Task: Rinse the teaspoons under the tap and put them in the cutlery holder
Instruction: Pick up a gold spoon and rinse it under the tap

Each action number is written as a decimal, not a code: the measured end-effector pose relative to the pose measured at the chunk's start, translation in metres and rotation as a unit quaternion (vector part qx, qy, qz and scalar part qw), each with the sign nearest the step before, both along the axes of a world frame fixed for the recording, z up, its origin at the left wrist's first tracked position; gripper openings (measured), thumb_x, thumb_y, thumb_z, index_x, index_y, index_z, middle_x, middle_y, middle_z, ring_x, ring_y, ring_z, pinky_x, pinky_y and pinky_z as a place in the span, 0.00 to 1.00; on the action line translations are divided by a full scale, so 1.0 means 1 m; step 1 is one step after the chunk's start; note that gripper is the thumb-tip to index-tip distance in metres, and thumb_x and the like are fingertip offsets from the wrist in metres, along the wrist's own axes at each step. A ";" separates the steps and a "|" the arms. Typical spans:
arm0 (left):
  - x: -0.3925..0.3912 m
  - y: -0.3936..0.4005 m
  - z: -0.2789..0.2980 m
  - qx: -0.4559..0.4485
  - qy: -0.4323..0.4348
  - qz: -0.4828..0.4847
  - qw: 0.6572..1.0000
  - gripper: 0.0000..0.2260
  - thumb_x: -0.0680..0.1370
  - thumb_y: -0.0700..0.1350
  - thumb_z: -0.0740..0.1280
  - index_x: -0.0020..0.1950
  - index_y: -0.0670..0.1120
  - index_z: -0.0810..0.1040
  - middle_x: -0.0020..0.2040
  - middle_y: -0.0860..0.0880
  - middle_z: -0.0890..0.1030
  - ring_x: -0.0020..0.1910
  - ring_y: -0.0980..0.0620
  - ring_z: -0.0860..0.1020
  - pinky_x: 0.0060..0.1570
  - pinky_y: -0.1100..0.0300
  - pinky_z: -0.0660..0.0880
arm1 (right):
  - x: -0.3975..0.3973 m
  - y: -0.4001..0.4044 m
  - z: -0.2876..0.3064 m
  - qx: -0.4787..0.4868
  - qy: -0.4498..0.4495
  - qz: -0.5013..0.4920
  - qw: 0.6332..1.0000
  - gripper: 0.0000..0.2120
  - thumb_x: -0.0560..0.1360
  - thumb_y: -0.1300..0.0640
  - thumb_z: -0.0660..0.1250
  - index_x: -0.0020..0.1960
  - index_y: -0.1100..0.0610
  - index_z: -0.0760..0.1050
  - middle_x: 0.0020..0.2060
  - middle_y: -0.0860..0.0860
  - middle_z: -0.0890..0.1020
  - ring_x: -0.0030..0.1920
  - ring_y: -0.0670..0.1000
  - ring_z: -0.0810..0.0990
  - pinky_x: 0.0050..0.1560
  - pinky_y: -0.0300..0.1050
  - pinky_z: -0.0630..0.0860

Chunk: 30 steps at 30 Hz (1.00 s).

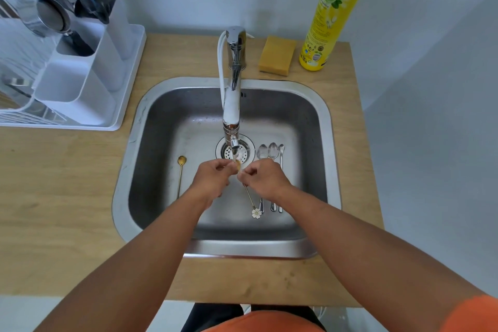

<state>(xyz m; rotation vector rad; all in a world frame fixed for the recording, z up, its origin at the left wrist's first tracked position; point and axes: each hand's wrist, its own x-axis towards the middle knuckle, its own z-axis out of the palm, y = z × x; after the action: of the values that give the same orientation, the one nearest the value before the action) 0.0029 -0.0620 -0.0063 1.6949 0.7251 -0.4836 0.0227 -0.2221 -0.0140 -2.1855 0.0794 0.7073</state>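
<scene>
Hands over sink (134, 143) centre: left hand (211, 179) and right hand (262, 179) both pinched shut on gold teaspoon (249, 195), bowl apparently under tap (232, 105) stream. Second gold spoon (180, 175) near the sink's left wall, three silver teaspoons (272, 153) right of drain. Cutlery holder (80, 83) at counter's back-left.

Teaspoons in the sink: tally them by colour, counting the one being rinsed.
Gold teaspoons: 2, a plain long-handled one lying at the left of the steel sink and a flower-ended one held by both hands under the tap.
Silver teaspoons: 3, lying side by side at the right.
Total: 5
</scene>
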 end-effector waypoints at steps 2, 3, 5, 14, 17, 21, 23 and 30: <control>0.004 -0.004 0.001 0.001 -0.019 0.003 1.000 0.02 0.78 0.48 0.76 0.49 0.53 0.84 0.43 0.53 0.85 0.37 0.56 0.77 0.29 0.65 0.71 | 0.001 0.000 0.003 -0.016 -0.020 0.022 0.999 0.11 0.77 0.49 0.73 0.40 0.54 0.84 0.36 0.49 0.86 0.43 0.53 0.85 0.47 0.52 0.82; 0.005 -0.006 0.000 0.003 -0.029 0.011 1.000 0.03 0.77 0.48 0.77 0.49 0.52 0.85 0.43 0.54 0.85 0.38 0.57 0.79 0.33 0.64 0.73 | 0.001 0.000 0.004 -0.024 -0.028 0.028 0.999 0.11 0.77 0.49 0.73 0.40 0.54 0.84 0.36 0.48 0.85 0.42 0.53 0.84 0.47 0.53 0.83; 0.007 -0.011 -0.001 0.013 -0.051 0.035 0.998 0.05 0.76 0.50 0.78 0.49 0.50 0.86 0.45 0.53 0.87 0.44 0.56 0.83 0.43 0.59 0.78 | 0.003 -0.001 0.007 -0.039 -0.035 0.033 0.998 0.10 0.77 0.48 0.73 0.42 0.52 0.85 0.37 0.46 0.85 0.42 0.51 0.84 0.48 0.52 0.83; 0.003 -0.014 -0.006 0.036 -0.067 0.031 0.997 0.10 0.82 0.52 0.70 0.42 0.57 0.85 0.34 0.59 0.85 0.38 0.56 0.79 0.35 0.63 0.75 | 0.005 -0.011 0.013 -0.049 -0.056 0.047 0.996 0.10 0.79 0.48 0.71 0.42 0.51 0.84 0.35 0.45 0.84 0.41 0.50 0.83 0.48 0.53 0.83; 0.001 -0.007 -0.008 -0.002 -0.056 0.020 0.998 0.04 0.80 0.48 0.73 0.46 0.54 0.88 0.36 0.63 0.85 0.37 0.60 0.79 0.36 0.65 0.73 | 0.004 -0.013 0.015 -0.042 -0.067 0.055 0.995 0.12 0.79 0.48 0.71 0.39 0.51 0.83 0.35 0.45 0.83 0.40 0.50 0.82 0.47 0.53 0.82; -0.001 -0.007 -0.008 -0.025 -0.060 0.047 0.997 0.01 0.77 0.48 0.77 0.47 0.53 0.88 0.40 0.62 0.87 0.32 0.67 0.80 0.36 0.65 0.73 | 0.002 -0.011 0.017 -0.038 -0.078 0.075 0.993 0.11 0.79 0.48 0.70 0.41 0.52 0.83 0.35 0.46 0.83 0.40 0.50 0.82 0.46 0.53 0.82; -0.002 -0.010 -0.006 -0.022 -0.059 0.074 0.995 0.04 0.76 0.51 0.77 0.46 0.52 0.88 0.40 0.60 0.87 0.35 0.62 0.79 0.37 0.64 0.73 | 0.001 -0.010 0.018 -0.037 -0.079 0.079 0.993 0.11 0.80 0.48 0.70 0.41 0.52 0.83 0.34 0.47 0.83 0.40 0.51 0.82 0.46 0.53 0.82; -0.006 -0.014 -0.005 -0.009 -0.075 0.072 0.995 0.06 0.80 0.54 0.73 0.48 0.54 0.87 0.40 0.61 0.87 0.36 0.63 0.81 0.36 0.68 0.73 | 0.004 -0.013 0.021 -0.042 -0.085 0.085 0.992 0.13 0.80 0.49 0.69 0.39 0.52 0.81 0.33 0.46 0.81 0.37 0.49 0.79 0.44 0.52 0.79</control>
<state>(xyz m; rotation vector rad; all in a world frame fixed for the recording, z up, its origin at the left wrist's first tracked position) -0.0036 -0.0757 -0.0111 1.6290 0.7248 -0.2588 0.0265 -0.2355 0.0074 -2.3437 -0.1707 0.6172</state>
